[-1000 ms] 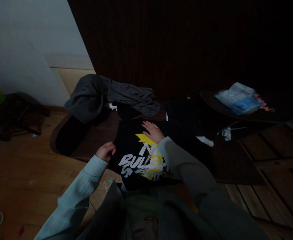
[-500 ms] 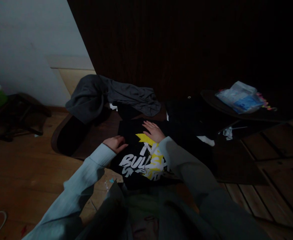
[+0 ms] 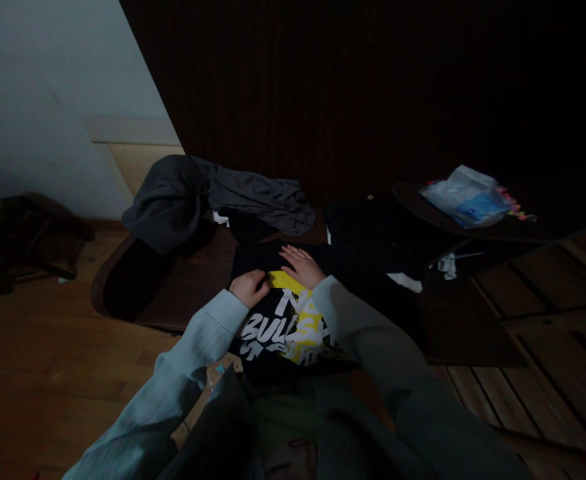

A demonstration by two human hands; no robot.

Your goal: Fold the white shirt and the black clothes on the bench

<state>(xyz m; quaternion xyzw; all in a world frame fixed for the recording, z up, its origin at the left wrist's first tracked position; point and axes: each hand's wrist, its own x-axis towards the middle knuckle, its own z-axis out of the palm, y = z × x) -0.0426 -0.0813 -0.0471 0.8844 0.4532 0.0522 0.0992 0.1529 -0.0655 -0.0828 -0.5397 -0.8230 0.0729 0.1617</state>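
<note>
A black T-shirt [image 3: 267, 310] with large white lettering and yellow patches is spread in front of me on a dark brown bench. My left hand [image 3: 250, 288] is at its left side, fingers curled down into the cloth, with the thumb pointing toward the yellow patch. The fingertips are hidden. My right hand [image 3: 303, 265] lies flat on the upper part of the shirt, fingers stretched out and holding nothing. Its sleeve covers some of the print.
Dark grey clothing [image 3: 173, 200] lies bunched at the bench's back left. Further right, a clear plastic packet [image 3: 467, 197] rests on a dark shelf, with a white item [image 3: 405, 282] lower down. A dark stool [image 3: 27, 237] stands left on the wooden floor [image 3: 57, 360].
My left hand has moved right across the shirt, nearer my right hand, and the shirt's lower left edge has shifted inward. My right hand stays flat. The view has turned slightly.
</note>
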